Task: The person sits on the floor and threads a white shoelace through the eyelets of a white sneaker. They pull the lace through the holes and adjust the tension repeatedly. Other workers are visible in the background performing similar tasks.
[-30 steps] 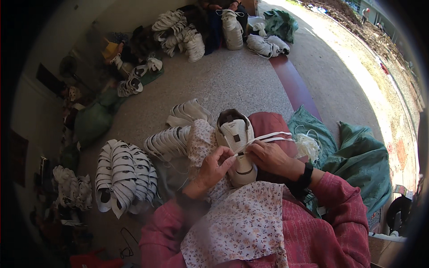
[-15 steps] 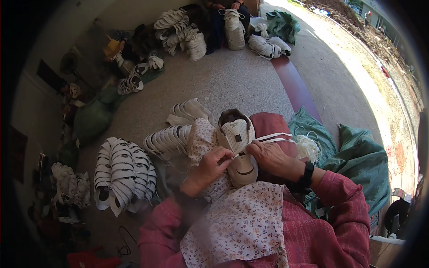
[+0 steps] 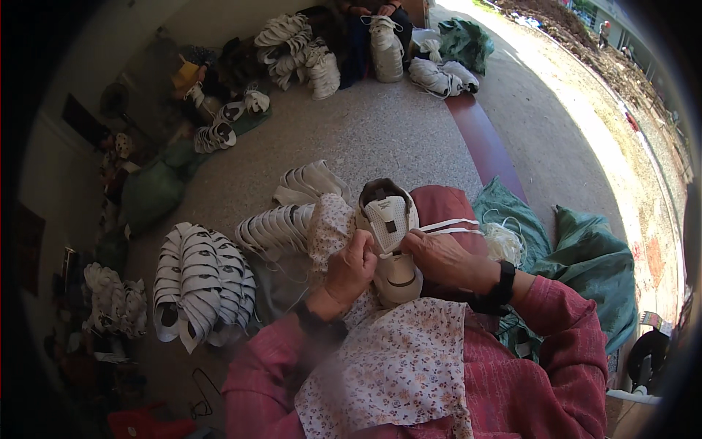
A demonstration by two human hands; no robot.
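A cream and beige shoe upper (image 3: pixel 398 282) with a dark brown collar lies on my lap, its toe toward me and its perforated tongue facing up. At its left edge my left hand (image 3: pixel 349 269) is closed, thumb uppermost, gripping the upper beside the lace opening. My right hand (image 3: pixel 444 257) pinches a white shoelace (image 3: pixel 452 224) at the opposite edge. Two strands of the lace run off to the right over a dark red cloth (image 3: pixel 444 199). What lies under the fingers of both hands is partly hidden.
Nested stacks of white uppers (image 3: pixel 201 282) stand at left, with more uppers (image 3: pixel 274 228) beside my knee. A bundle of white laces (image 3: pixel 506 243) and green sacks (image 3: pixel 589 271) lie at right. At the far side another person's hands (image 3: pixel 385 10) hold a stack of uppers.
My left hand has risen slightly and turned, its thumb now at the upper's left edge. The right hand has shifted only a little. The shoe upper stays in place.
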